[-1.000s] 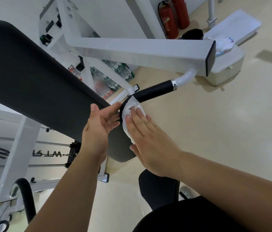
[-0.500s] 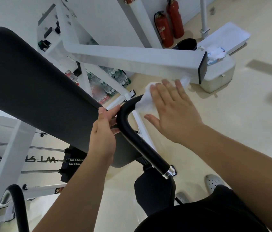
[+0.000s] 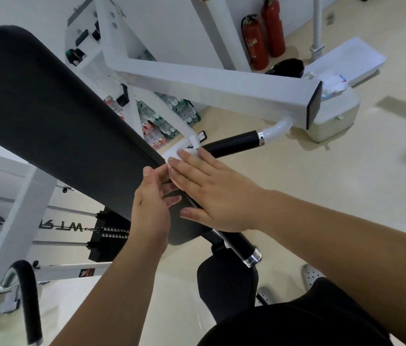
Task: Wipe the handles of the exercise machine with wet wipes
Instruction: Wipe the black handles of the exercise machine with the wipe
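Observation:
The machine's black handle [image 3: 234, 143] bends from a white arm tube at upper right down to a chrome-capped end [image 3: 249, 255] at lower centre. My right hand [image 3: 211, 193] lies flat over the bend, pressing a white wet wipe [image 3: 179, 156] against the grip; only the wipe's edge shows beyond my fingertips. My left hand [image 3: 152, 203] is beside it at the edge of the black back pad [image 3: 47, 126], fingers apart, touching the handle's left side and holding nothing that I can see.
A white frame beam [image 3: 209, 88] crosses above the handle. A white box with a wipes pack [image 3: 334, 88] sits on the floor behind, next to two red fire extinguishers [image 3: 264, 38]. The weight stack [image 3: 107, 236] and another black handle [image 3: 29, 303] are at lower left.
My right hand slid with the wipe from the upper straight part of the handle back down to the bend. My left hand stayed by the pad edge, its fingers now spread.

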The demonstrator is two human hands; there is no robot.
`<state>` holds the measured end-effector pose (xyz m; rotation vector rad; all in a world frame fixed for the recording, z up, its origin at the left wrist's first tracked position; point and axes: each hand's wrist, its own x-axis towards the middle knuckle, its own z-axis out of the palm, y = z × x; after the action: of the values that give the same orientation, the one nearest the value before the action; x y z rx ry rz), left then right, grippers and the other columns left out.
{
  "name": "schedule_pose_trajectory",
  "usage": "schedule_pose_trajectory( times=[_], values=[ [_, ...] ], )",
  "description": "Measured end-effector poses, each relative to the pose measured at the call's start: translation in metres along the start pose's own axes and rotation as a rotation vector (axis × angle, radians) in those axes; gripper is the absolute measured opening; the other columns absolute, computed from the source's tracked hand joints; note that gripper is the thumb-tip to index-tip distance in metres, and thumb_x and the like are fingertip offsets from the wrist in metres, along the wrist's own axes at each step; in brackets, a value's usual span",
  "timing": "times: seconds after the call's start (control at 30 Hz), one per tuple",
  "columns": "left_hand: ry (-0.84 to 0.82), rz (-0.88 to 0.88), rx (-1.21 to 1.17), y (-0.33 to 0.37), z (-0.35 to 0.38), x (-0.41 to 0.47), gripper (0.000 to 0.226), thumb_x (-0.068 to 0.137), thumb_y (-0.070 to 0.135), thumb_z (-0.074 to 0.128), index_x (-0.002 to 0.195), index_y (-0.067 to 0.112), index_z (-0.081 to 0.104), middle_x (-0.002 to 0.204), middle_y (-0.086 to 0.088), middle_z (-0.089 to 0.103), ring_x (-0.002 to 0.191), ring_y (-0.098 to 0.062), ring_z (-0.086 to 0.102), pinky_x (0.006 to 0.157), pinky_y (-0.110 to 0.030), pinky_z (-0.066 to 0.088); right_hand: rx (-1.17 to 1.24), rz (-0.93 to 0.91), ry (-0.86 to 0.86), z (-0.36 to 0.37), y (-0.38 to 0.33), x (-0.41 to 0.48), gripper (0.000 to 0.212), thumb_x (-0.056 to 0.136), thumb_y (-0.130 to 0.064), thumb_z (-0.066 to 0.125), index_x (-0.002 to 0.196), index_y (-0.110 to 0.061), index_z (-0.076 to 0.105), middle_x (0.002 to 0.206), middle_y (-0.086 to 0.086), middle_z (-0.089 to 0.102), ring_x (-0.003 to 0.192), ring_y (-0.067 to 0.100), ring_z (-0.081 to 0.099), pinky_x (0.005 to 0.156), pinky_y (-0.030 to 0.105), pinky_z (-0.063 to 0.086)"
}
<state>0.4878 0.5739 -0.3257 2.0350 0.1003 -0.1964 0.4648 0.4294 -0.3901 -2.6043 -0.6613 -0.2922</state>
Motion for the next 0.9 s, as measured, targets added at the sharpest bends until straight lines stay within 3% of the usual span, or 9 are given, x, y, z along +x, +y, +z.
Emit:
schedule_pose_trajectory(
  times=[0.13, 0.4, 0.6, 0.73, 0.83, 0.9],
  values=[
    [-0.035, 0.015, 0.037, -0.011, 0.000, -0.013, 0.053, 0.108, 0.047, 0.017, 0.116, 0.031, 0.067, 0.110, 0.007, 0.076, 0.106, -0.011, 0.069, 0.092, -0.038, 0.054, 0.132, -0.044, -0.141, 0.011, -0.020, -0.048, 0.083, 0.102, -0.061, 0.024, 0.156, -0.007, -0.009, 0.164, 0.011, -0.024, 0.150, 0.023, -0.028, 0.125, 0.042, -0.004],
    [-0.032, -0.009, -0.075, -0.032, 0.006, -0.026, 0.054, 0.108, 0.040, 0.014, 0.126, 0.028, 0.063, 0.114, -0.002, 0.075, 0.105, -0.026, 0.069, 0.089, -0.047, 0.053, 0.351, -0.002, -0.292, 0.023, -0.027, -0.141, 0.086, 0.101, -0.060, 0.031, 0.157, -0.011, -0.012, 0.164, 0.013, -0.025, 0.153, 0.024, -0.021, 0.124, 0.048, 0.012],
    [0.024, 0.026, -0.068, -0.033, 0.006, -0.032, 0.047, 0.105, 0.044, 0.021, 0.129, 0.031, 0.060, 0.120, 0.006, 0.072, 0.105, -0.017, 0.069, 0.091, -0.043, 0.055, 0.235, 0.010, -0.233, 0.011, -0.026, -0.072, 0.089, 0.099, -0.065, 0.027, 0.155, -0.012, -0.018, 0.158, 0.009, -0.037, 0.147, 0.019, -0.035, 0.122, 0.034, -0.014],
    [0.196, 0.192, 0.010, -0.033, -0.001, -0.042, 0.042, 0.103, 0.039, 0.030, 0.129, 0.026, 0.060, 0.118, 0.009, 0.068, 0.104, -0.013, 0.067, 0.089, -0.040, 0.056, 0.119, 0.048, -0.135, 0.007, -0.027, -0.025, 0.090, 0.097, -0.068, 0.017, 0.157, -0.006, -0.008, 0.163, 0.014, -0.027, 0.149, 0.027, -0.029, 0.125, 0.045, -0.003],
    [0.234, 0.289, -0.048, -0.039, -0.002, -0.051, 0.040, 0.100, 0.038, 0.038, 0.126, 0.020, 0.062, 0.117, 0.006, 0.068, 0.106, -0.019, 0.067, 0.091, -0.041, 0.056, 0.153, 0.092, -0.097, 0.010, -0.031, -0.019, 0.085, 0.100, -0.051, 0.034, 0.156, -0.005, -0.009, 0.163, 0.014, -0.026, 0.150, 0.027, -0.027, 0.126, 0.046, 0.002],
    [0.170, 0.356, -0.047, -0.044, 0.001, -0.056, 0.042, 0.100, 0.035, 0.038, 0.130, 0.015, 0.060, 0.123, 0.001, 0.067, 0.113, -0.022, 0.066, 0.095, -0.041, 0.055, 0.405, 0.134, -0.077, 0.006, -0.036, -0.023, 0.090, 0.095, -0.026, 0.048, 0.155, -0.007, -0.016, 0.164, 0.011, -0.026, 0.152, 0.021, -0.024, 0.126, 0.046, 0.007]
  ],
)
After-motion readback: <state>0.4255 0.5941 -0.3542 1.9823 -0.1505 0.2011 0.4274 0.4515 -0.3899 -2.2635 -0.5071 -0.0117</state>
